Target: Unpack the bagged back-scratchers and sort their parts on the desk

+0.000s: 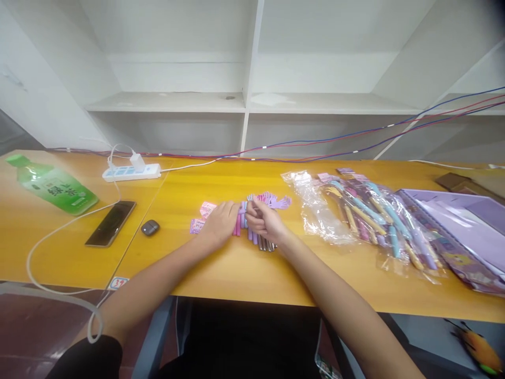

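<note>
1. The slim coloured pieces [253, 237] lie in a row at the centre of the frame, on the tabletop [244, 273]. Uneven pressure from the two hands could splay the row or roll an outer piece away.
2. The left hand [220, 222] lies over the row's left end, beside the pink cards [197, 226]; a sideways slide of the palm might push or crease them.
3. The right hand [263, 218] has its fingers curled in over the row. A careless lift there could catch the purple shape [282, 202] just beyond and drag it askew.
4. The white cable [53, 231] loops at the left of the frame, passing near the left forearm; a snag could tug the power strip [132, 172], upper left.
5. The fingers cover the middle of the row, so I cannot tell whether either hand truly grips a piece, nor count them.
6. Glare blurs the wrapped items [371, 210] at right; the purple box [465, 226] is cut off by the frame's edge.
</note>
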Available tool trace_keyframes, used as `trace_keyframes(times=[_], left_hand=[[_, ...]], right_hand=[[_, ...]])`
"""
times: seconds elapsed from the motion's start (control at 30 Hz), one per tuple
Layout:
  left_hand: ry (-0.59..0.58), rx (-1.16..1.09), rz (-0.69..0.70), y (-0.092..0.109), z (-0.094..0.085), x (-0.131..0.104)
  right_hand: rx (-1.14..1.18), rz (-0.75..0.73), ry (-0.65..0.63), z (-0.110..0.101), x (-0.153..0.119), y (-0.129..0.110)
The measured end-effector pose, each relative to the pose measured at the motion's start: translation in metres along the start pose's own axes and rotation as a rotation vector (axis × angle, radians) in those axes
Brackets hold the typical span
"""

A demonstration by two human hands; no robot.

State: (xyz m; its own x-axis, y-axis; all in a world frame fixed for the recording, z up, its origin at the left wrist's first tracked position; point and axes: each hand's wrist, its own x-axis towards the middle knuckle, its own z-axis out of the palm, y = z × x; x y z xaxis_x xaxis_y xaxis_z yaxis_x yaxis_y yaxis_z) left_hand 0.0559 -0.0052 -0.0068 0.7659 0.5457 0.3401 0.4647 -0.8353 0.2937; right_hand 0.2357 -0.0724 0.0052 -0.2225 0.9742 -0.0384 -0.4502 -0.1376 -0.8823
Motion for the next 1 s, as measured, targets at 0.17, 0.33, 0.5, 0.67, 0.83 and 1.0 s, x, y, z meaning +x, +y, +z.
trace_keyframes(times=[0.17,0.33,0.5,0.67,0.83,1.0], left_hand=[[-0.042,-0.081,0.014,0.0,0.004,-0.003],[0.009,-0.058,-0.073,-0.004,0.003,-0.001],[-0.015,0.089,-0.141,0.002,-0.002,0.001],[-0.063,0.079,-0.144,0.015,-0.002,0.003],[-0.114,-0.088,-0.067,0.015,-0.004,0.005],[-0.181,-0.406,-0.051,0.021,-0.018,0.004]], right_hand=[[-0.056,-0.017,0.014,0.005,-0.005,-0.005],[0.013,-0.041,0.021,0.005,-0.01,-0.01],[0.199,0.012,0.103,0.018,-0.008,0.002],[0.326,0.006,0.118,0.024,-0.006,0.005],[0.066,-0.034,0.057,0.019,-0.019,-0.011],[-0.121,-0.002,-0.078,0.011,-0.034,-0.029]])
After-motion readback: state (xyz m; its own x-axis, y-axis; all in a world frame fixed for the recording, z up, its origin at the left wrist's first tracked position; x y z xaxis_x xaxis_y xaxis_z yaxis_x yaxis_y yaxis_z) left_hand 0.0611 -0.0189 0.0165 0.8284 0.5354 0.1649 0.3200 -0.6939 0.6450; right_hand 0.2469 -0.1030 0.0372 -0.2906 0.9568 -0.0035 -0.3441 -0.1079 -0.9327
